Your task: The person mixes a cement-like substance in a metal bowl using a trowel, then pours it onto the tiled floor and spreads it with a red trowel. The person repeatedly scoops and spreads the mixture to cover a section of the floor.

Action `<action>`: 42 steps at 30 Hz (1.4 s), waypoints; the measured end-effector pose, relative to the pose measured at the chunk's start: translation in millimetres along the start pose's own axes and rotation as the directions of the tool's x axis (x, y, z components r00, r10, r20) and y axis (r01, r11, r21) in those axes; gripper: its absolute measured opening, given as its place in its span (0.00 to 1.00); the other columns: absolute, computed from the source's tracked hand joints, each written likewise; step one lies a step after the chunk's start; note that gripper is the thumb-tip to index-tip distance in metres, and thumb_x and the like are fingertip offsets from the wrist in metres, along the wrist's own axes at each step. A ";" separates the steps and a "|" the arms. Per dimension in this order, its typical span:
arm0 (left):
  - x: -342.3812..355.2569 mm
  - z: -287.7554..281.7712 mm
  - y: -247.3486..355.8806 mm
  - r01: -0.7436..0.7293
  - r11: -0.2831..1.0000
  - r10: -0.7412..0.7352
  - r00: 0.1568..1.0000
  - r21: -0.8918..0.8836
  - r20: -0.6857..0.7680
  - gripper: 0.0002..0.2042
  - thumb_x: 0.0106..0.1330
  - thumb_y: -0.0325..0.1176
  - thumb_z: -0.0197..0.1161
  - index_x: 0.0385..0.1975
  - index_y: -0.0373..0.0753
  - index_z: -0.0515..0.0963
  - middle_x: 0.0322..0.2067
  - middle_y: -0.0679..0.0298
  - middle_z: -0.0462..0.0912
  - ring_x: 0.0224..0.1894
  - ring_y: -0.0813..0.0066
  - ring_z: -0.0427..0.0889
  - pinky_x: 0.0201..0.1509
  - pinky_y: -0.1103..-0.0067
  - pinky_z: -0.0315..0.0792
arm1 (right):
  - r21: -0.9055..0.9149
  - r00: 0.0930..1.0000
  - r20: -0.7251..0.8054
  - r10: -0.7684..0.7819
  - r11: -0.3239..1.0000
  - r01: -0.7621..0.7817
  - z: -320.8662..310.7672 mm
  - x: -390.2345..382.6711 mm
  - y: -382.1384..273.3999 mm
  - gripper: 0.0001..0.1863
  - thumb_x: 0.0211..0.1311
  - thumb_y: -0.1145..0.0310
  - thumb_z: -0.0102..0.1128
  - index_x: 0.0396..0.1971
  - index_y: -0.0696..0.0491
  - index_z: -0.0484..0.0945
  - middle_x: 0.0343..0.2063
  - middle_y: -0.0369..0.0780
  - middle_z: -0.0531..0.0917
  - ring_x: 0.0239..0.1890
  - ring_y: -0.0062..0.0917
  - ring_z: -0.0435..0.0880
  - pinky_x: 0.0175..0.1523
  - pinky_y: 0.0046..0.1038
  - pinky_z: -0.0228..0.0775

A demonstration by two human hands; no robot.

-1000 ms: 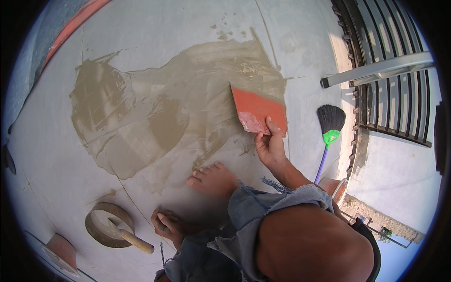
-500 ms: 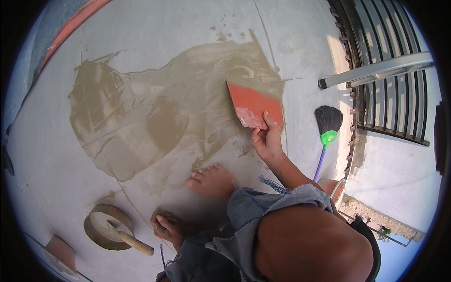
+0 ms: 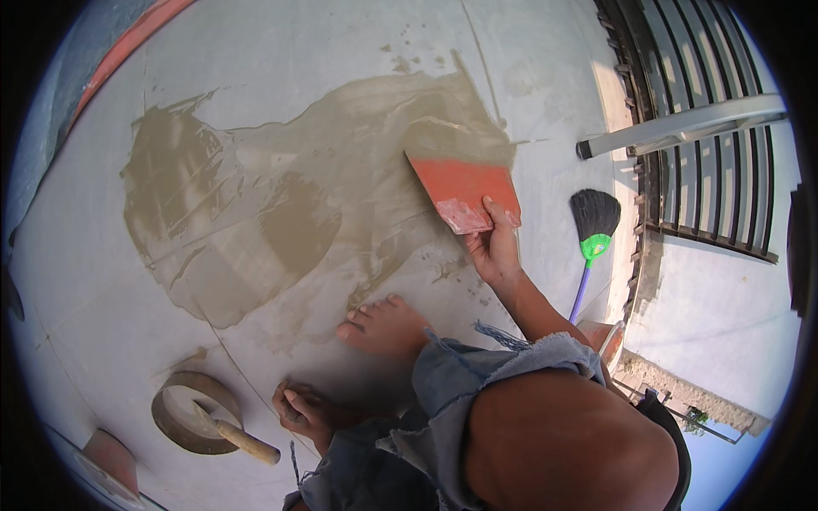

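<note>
A flat red spreader (image 3: 464, 183) with a whitish crust along its near edge is held in my right hand (image 3: 498, 243), thumb on top. Its far edge rests against wet grey-brown grout (image 3: 358, 128) smeared over the pale tiles. Low by my bent leg is my left hand (image 3: 300, 413), fingers curled and partly shaded; I cannot make out what, if anything, is in it. To its left stands a round bowl (image 3: 162, 415) with pale residue inside. A small trowel with a wooden handle (image 3: 248, 441) leans across the bowl's rim. My bare foot (image 3: 388, 332) is planted at the grout's near edge.
On the right lies a broom (image 3: 595, 217) with black bristles and a purple handle. A metal leg (image 3: 682, 128) with a black foot juts in above it, before a slatted grille (image 3: 711, 51). Blue and red sheeting (image 3: 128, 47) hangs far left. A reddish container (image 3: 111, 460) stands lower left.
The spreader has turned slightly anticlockwise on the grout, its left corner shifting nearer and left. My right hand has moved a little right. My left hand, the bowl and the trowel stay put.
</note>
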State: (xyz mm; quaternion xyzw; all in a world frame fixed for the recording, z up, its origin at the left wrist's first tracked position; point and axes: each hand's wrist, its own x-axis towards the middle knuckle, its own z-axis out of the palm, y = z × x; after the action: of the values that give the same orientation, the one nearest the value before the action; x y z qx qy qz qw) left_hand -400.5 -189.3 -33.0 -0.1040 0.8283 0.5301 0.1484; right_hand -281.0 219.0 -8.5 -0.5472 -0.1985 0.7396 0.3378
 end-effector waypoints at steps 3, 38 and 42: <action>0.8 1.6 0.9 -0.005 1.000 0.005 1.000 0.011 -0.010 0.15 0.79 0.34 0.51 0.50 0.28 0.78 0.23 0.61 0.78 0.26 0.75 0.75 0.33 0.78 0.70 | -0.016 0.999 0.010 -0.049 0.999 0.049 -1.4 5.8 -10.6 0.14 0.76 0.65 0.61 0.54 0.55 0.75 0.52 0.40 0.86 0.51 0.27 0.89 0.55 0.30 0.88; -0.1 -2.7 -6.3 -0.010 1.000 0.010 1.000 -0.009 0.001 0.15 0.80 0.36 0.52 0.52 0.30 0.77 0.25 0.64 0.78 0.26 0.78 0.74 0.33 0.79 0.69 | -0.160 0.987 0.033 -0.159 0.974 0.163 4.9 4.0 -25.7 0.20 0.73 0.68 0.62 0.60 0.55 0.71 0.55 0.40 0.83 0.58 0.30 0.85 0.65 0.37 0.80; 1.3 -7.1 -12.6 0.018 1.000 -0.017 1.000 -0.022 0.015 0.16 0.80 0.37 0.52 0.52 0.29 0.77 0.26 0.62 0.78 0.29 0.76 0.75 0.35 0.78 0.70 | -0.195 0.981 0.069 -0.182 0.962 0.193 22.8 -20.4 -22.3 0.20 0.73 0.67 0.63 0.60 0.55 0.71 0.56 0.41 0.83 0.58 0.30 0.85 0.66 0.37 0.79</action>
State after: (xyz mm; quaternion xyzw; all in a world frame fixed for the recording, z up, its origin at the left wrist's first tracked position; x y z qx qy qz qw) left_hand -398.5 -201.0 -41.4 -0.1089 0.8203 0.5387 0.1582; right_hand -292.6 221.5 27.4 -0.5384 -0.3316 0.6941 0.3441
